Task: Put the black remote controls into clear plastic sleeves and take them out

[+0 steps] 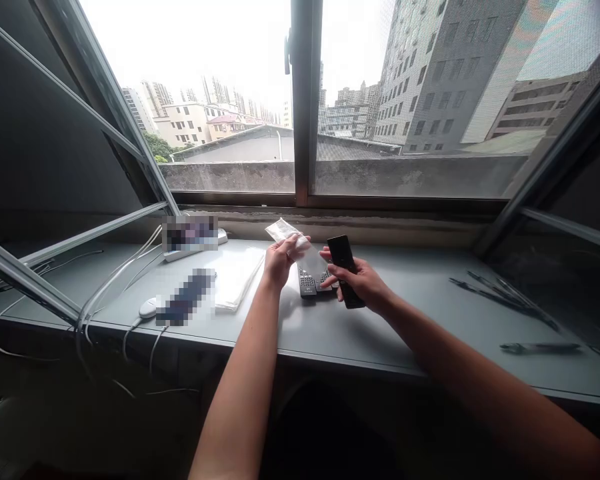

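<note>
My left hand [283,259] pinches a clear plastic bag [279,229], whose see-through part hangs toward my right hand. In my right hand [363,280] is a slim black remote control [342,251], held tilted with no buttons visible on the side toward me. Below and between the hands, black remote controls with keys [307,285] lie side by side on the grey table [300,333]. The bag and my right fingers partly cover them. A stack of clear plastic bags [237,283] lies flat to the left of my left forearm.
A white power strip [223,237] and a white round charger [149,308] with cables [123,263] sit at the left; blurred patches hide things there. Dark tools or cables [500,297] and a pen-like object [540,348] lie right. Metal frames [125,100] flank the window.
</note>
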`<state>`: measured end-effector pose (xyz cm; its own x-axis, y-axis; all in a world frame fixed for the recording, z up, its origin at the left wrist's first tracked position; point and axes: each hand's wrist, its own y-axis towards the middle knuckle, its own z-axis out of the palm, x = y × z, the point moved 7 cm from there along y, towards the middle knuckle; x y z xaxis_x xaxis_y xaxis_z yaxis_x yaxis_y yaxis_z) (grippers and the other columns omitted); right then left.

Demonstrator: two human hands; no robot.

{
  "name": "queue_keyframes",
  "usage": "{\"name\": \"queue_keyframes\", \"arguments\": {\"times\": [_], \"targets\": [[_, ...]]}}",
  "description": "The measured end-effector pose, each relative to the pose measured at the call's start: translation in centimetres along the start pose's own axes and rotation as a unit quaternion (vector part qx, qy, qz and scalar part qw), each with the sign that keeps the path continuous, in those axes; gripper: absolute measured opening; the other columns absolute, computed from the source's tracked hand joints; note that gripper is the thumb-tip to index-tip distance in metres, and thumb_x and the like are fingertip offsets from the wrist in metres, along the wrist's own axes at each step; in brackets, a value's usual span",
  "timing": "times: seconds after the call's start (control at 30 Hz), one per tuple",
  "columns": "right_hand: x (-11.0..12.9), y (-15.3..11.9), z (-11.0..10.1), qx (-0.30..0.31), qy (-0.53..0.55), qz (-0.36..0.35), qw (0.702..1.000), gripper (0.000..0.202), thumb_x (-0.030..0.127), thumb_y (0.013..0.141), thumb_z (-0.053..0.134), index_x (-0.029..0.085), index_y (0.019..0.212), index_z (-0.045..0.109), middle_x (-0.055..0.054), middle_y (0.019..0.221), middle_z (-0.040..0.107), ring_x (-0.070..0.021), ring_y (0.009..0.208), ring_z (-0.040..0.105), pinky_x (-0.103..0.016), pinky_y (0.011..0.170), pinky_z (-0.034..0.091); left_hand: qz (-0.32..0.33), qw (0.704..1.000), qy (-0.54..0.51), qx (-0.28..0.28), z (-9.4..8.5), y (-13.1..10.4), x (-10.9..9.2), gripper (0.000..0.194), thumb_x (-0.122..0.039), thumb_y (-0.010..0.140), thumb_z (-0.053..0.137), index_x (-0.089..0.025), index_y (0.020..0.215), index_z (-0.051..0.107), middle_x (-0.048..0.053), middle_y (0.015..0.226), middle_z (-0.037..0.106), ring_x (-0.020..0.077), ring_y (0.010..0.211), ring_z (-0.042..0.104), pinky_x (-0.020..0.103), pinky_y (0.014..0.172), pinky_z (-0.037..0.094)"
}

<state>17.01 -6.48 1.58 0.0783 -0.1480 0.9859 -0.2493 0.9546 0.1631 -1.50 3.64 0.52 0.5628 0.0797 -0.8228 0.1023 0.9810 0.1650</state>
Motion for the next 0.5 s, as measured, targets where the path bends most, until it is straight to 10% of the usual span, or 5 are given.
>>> {"name": "queue_keyframes", "arguments": {"times": [0.27,0.5], "targets": [[-0.9,-1.3,1.5,0.198,-0.042,0.105,0.974,0.09,0.059,0.094,0.082,0.016,0.166,0.051,-0.006,0.073,0.081,-0.016,0.05,0.067,-0.026,0.053,0.054,-0.042,0.993,0.051,0.102,1.6,-0.7,1.1,0.038,-0.037,0.083,0.092,-0.009,0.108,0.085,0.019,0.111,0.084,0.0295,0.101,0.08,0.036,0.093,0.059],[-1.4,-2.2,3.3,0.266,-0.052,0.149,0.951,0.078,0.058,0.092,0.085,0.013,0.153,0.066,-0.006,0.072,0.08,-0.0169,0.053,0.071,-0.025,0.051,0.055,-0.042,0.994,0.056,0.081,1.2,-0.5,1.2,0.038,-0.038,0.089,0.086,-0.008,0.111,0.083,0.022,0.118,0.082,0.0294,0.094,0.08,0.04,0.089,0.061]]}}
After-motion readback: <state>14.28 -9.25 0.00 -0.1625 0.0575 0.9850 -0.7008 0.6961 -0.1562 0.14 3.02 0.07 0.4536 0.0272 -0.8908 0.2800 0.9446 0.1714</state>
